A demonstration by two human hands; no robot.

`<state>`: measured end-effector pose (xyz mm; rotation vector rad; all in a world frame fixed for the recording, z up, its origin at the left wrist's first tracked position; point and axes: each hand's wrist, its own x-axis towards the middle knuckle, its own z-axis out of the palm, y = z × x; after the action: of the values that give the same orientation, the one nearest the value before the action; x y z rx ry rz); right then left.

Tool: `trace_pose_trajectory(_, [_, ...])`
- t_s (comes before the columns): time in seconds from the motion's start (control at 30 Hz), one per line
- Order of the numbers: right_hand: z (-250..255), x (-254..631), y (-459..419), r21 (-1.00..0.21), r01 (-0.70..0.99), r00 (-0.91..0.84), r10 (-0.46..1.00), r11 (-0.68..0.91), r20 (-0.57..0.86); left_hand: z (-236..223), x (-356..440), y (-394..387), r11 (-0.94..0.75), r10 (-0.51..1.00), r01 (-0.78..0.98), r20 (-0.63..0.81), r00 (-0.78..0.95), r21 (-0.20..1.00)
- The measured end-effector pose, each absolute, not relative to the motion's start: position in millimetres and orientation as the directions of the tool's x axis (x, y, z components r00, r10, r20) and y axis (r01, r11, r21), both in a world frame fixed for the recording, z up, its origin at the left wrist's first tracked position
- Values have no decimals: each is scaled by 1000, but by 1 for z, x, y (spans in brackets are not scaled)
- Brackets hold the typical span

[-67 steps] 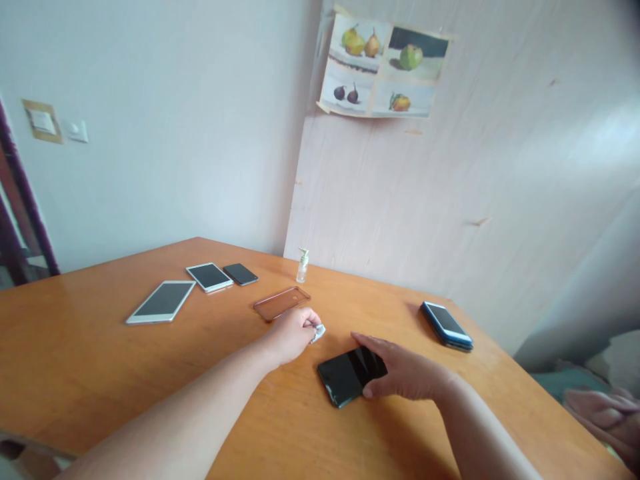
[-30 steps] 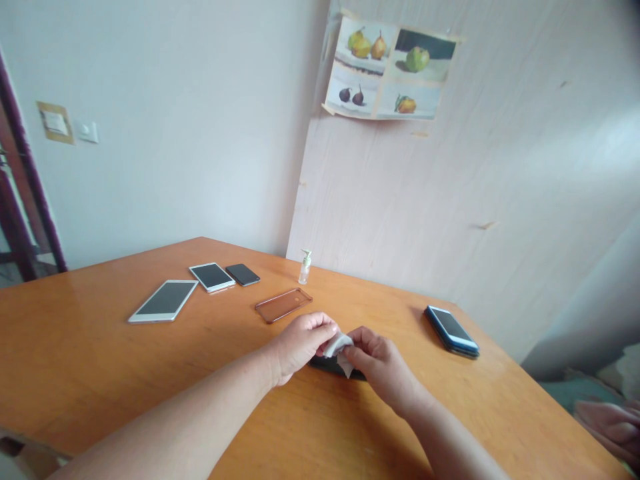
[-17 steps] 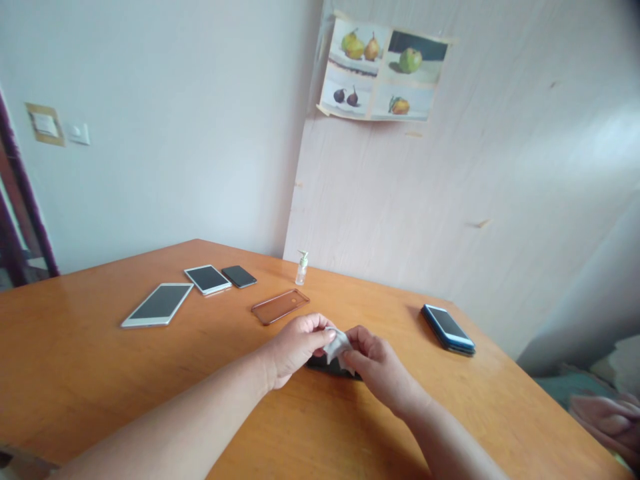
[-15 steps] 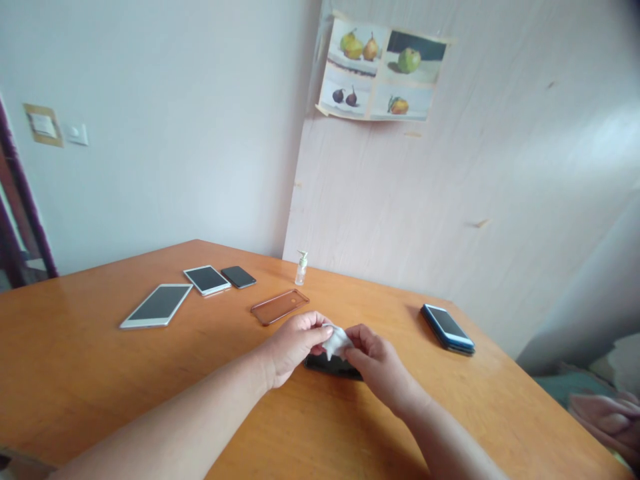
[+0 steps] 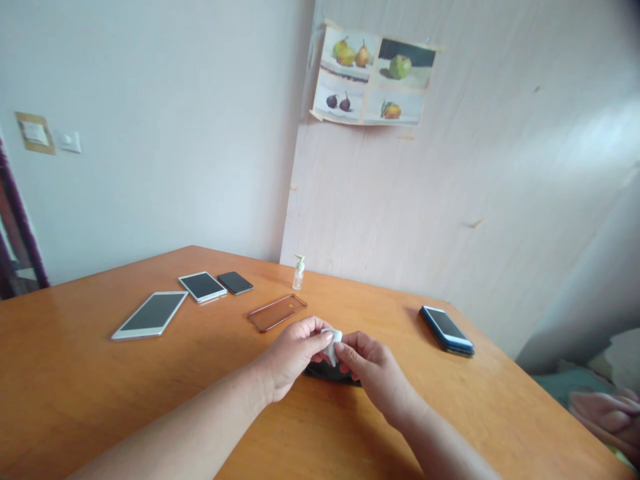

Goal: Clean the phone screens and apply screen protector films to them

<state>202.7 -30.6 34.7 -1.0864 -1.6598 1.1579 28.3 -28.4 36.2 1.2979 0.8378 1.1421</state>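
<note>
A small, crumpled white wipe [image 5: 331, 339] is pinched between my two hands. My left hand [image 5: 301, 343] is closed on its left side, thumb on top. Closed on the right side of the wipe is my right hand [image 5: 369, 357], with its thumb and fingertips close to the left ones. Just beneath both hands a dark phone [image 5: 333, 373] lies on the table, partly covered by them. A clear brownish phone case [image 5: 277, 313] rests beyond my left hand. Farther back stands a small clear pump bottle [image 5: 299, 273] with a pale green top.
On the left of the wooden table [image 5: 240, 427] lie a large white tablet [image 5: 151, 315], a smaller white tablet [image 5: 203, 287] and a dark phone [image 5: 235, 283]. A stack of phones [image 5: 447, 331] sits near the right edge. Walls rise behind the table.
My hands have come closer together, and the wipe is bunched smaller between the fingers. The whole view has shifted slightly; the things on the table stay where they were.
</note>
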Motion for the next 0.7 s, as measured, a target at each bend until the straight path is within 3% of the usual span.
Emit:
trace_pose_trajectory(0.3, [39,207,-33,-993,-38,-341,932,113,119,41,31,-36,-39,968,-109,65,242,993])
trace_pose_trajectory(0.43, [37,209,-32,-991,-104,-356,928,79,112,41,31,-37,8,936,-140,42,350,990])
trace_pose_trajectory(0.7, [35,207,-27,-991,54,-220,970,122,108,36,30,-33,-61,950,-167,108,293,984])
